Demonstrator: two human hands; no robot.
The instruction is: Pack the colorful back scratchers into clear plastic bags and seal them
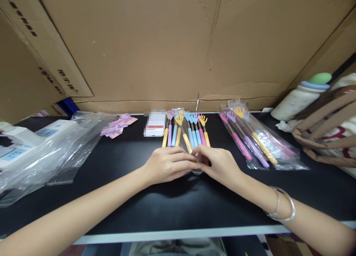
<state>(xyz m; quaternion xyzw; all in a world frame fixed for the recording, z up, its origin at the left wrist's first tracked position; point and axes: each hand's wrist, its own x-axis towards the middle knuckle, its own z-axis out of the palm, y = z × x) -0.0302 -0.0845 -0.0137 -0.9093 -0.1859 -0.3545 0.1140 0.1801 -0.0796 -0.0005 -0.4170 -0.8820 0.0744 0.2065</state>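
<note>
Several pastel back scratchers (187, 132) with hand-shaped heads lie side by side on the black table (178, 204), handles toward me. My left hand (168, 164) and my right hand (218, 162) meet at the near ends of these handles, fingers pinched together on what looks like the mouth of a clear plastic bag (197, 170) around a yellow-handled scratcher. A silver bangle (282, 204) sits on my right wrist.
Bagged back scratchers (257, 141) lie to the right. A pile of clear bags (52, 148) covers a white device (16, 145) at left. Pink label cards (118, 125) and a white card pack (154, 124) lie behind. A bottle (302, 96) and a tote bag (328, 133) stand far right. A cardboard wall (167, 45) rises behind.
</note>
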